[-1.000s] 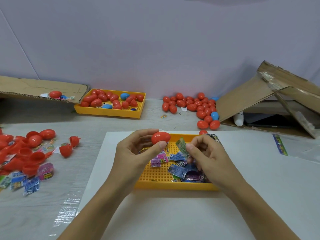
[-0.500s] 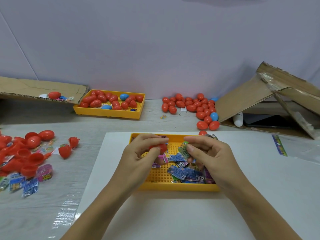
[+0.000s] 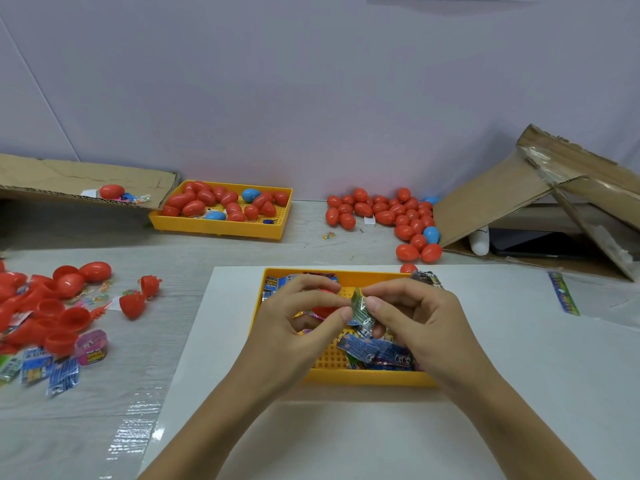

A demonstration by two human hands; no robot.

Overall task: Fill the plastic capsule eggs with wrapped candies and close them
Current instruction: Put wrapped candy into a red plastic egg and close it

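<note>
Red egg in left hand; right hand pinches green wrapper, print unreadable.

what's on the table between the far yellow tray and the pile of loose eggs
In the head view, mostly bare table separates far yellow tray from egg pile; only a tiny candy scrap.

Both forearms enter from bottom edge, converge toward centre, bare. Left hand palm turned down and inward, fingers curled, thumb tip reaching right toward other hand; grips red capsule egg, mostly hidden under fingers. Right hand back facing up, fingers curled, thumb and index pinch green wrapped candy held upright. Two thumbs nearly meet at candy. Wrists level, well apart.
</note>
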